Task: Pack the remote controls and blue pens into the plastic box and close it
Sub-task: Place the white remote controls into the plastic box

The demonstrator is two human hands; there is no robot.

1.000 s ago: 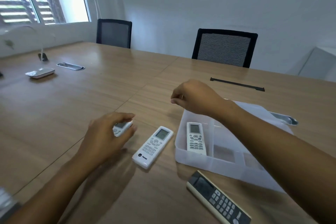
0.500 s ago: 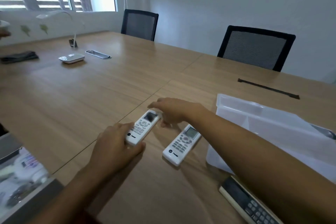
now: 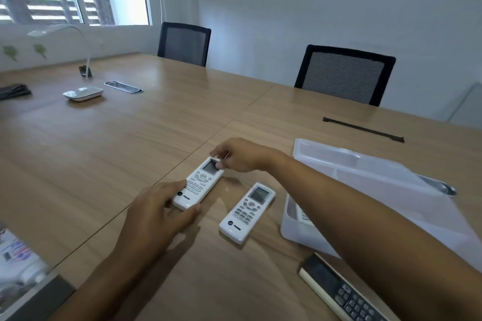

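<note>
Since half a second ago your right hand [image 3: 241,156] has settled onto the screen end of the white remote [image 3: 198,183], thumb and forefinger now pinching its top corner, while your left hand [image 3: 159,212] stays at the logo end with fingers along its near edge and thumb under the bottom. So both hands grasp the same remote, one at each end, and it looks raised slightly off the table [image 3: 109,154], though whether it is fully clear I cannot tell. Holding it at both ends reads as a handover: your left brought it within reach, and your right, being the nearer hand to the plastic box [image 3: 292,229], is placed to carry it across. The box sits open to your right with its lid [image 3: 386,177] folded back behind it, which leaves the tray free for dropping things in; part of another remote already shows inside, mostly hidden by your forearm. A second white remote [image 3: 247,212] lies flat between your hands and the box, and a dark remote [image 3: 339,292] lies at the near edge, both still unpacked. No blue pens are visible.
</note>
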